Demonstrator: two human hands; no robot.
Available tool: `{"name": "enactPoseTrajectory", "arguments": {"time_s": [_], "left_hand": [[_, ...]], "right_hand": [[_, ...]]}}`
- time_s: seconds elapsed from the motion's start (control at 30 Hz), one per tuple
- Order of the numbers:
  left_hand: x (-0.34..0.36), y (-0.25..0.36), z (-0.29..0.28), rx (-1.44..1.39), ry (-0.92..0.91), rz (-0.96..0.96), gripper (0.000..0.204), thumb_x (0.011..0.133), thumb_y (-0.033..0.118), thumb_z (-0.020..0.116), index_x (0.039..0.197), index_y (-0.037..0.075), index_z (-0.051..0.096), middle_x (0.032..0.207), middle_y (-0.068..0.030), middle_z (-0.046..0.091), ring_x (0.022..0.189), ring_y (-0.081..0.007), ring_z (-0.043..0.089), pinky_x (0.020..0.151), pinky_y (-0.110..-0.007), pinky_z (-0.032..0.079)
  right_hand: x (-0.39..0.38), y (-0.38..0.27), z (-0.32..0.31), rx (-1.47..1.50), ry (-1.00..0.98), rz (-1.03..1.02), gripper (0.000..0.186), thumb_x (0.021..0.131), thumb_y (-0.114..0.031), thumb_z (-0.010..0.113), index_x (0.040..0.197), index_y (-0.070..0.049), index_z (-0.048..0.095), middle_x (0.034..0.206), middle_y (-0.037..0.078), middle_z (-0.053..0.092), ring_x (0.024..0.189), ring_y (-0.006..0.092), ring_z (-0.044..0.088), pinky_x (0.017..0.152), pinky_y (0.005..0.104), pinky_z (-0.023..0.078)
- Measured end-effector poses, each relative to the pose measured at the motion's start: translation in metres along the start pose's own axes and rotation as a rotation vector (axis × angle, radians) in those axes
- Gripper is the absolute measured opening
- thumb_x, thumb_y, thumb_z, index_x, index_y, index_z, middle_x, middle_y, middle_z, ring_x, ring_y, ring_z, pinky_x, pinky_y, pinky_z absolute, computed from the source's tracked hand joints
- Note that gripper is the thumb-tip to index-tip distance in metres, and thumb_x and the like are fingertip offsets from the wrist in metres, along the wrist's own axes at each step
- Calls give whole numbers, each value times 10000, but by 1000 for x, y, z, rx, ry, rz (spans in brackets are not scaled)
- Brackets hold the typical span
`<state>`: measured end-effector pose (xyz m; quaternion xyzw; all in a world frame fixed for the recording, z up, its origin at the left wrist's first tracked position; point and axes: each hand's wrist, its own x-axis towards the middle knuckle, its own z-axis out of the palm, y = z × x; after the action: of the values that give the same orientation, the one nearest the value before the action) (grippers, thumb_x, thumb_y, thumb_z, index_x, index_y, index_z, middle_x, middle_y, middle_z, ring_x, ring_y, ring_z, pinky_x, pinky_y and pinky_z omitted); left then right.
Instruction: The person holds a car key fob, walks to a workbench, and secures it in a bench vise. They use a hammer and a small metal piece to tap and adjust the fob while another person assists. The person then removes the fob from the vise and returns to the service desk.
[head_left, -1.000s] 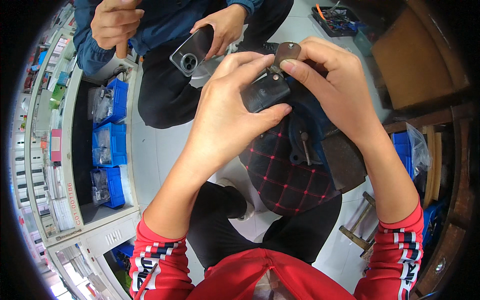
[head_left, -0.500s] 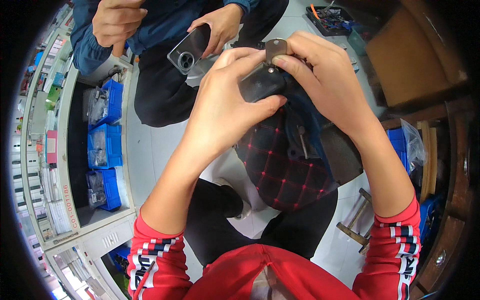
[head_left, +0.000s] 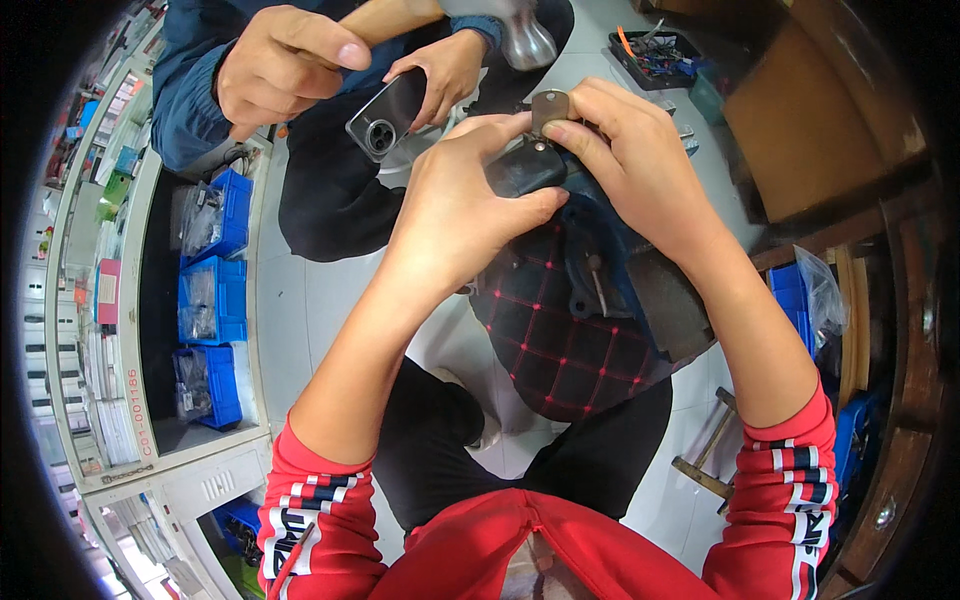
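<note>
The black car key fob (head_left: 527,168) sits between both hands, raised above a stool with a black cushion stitched in red (head_left: 560,340), and its metal key blade (head_left: 549,106) points up from the top. The left hand (head_left: 462,205) closes around the fob from the left with the thumb pressed on its lower edge, and the right hand (head_left: 632,165) pinches the blade between thumb and forefinger. Just behind, another person's hand (head_left: 447,72) holds a smartphone (head_left: 386,114), and blue bins (head_left: 212,298) stand on the shelves at the left.
</note>
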<state>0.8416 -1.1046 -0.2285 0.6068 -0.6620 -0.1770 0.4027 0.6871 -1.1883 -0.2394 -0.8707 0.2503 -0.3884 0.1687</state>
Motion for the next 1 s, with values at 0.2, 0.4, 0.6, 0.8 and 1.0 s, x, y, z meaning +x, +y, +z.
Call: {"name": "enactPoseTrajectory", "arguments": {"time_s": [0.2, 0.4, 0.6, 0.8, 1.0], "left_hand": [[3, -5, 2, -79, -76, -55, 556, 656, 145, 753, 1133, -76, 570, 1029, -99, 598, 886, -129, 566, 786, -240, 457], [1, -4, 2, -114, -57, -62, 519, 671, 131, 731, 1132, -53, 581, 978, -69, 603, 844, -110, 565, 725, -224, 468], [3, -6, 2, -15, -41, 14, 514, 674, 138, 724, 1131, -51, 583, 971, -80, 620, 860, -112, 566, 768, -237, 461], [2, -6, 1, -62, -69, -49, 502, 677, 142, 724, 1117, -58, 588, 971, -87, 627, 874, -115, 575, 788, -244, 460], [1, -3, 1, -85, -73, -61, 500, 677, 143, 731, 1112, -60, 589, 943, -77, 632, 847, -110, 582, 767, -234, 466]], "right_hand": [[-1, 1, -1, 46, -4, 4, 145, 845, -130, 573, 844, 14, 549, 766, 133, 510, 712, 308, 508, 634, 354, 409], [-1, -1, -1, 40, 6, -6, 171, 836, -170, 573, 805, -5, 541, 783, 135, 526, 753, 349, 538, 630, 406, 421], [1, 0, -1, 32, 5, -24, 177, 834, -173, 574, 804, -2, 539, 783, 139, 527, 755, 351, 537, 630, 409, 420], [1, 1, 0, 20, 13, -37, 180, 835, -176, 576, 801, -3, 540, 785, 138, 531, 762, 352, 541, 634, 410, 425], [1, 0, 0, 39, 14, -32, 162, 838, -120, 590, 832, 35, 544, 756, 144, 503, 688, 313, 502, 623, 338, 408]]}}
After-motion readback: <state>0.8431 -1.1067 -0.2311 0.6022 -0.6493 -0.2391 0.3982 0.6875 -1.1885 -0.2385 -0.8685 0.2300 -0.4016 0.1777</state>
